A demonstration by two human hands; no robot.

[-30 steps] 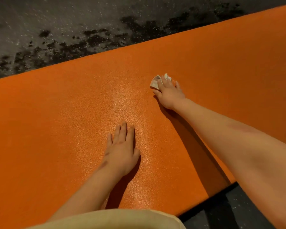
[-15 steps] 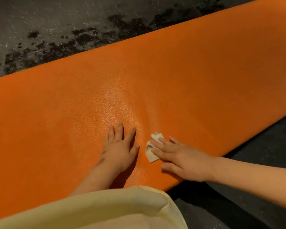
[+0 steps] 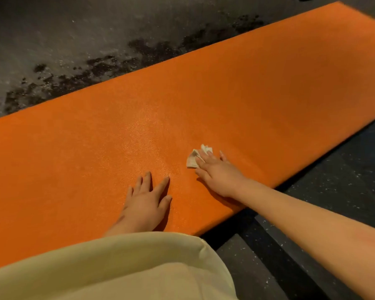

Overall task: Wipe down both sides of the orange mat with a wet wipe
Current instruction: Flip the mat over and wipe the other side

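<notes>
Presses the wet wipe (image 3: 192, 159) onto the orange mat (image 3: 247, 94) near its front edge under the flat right hand (image 3: 219, 176), bracing with the spread, empty left hand (image 3: 145, 204), likely against sliding.

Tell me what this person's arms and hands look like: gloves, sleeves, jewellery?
The left hand and right hand are bare: no gloves, rings, watch or bracelet show. The right forearm is sleeveless as far as the frame edge. A pale yellowish garment fills the bottom of the view; which piece it is, I cannot tell.
</notes>
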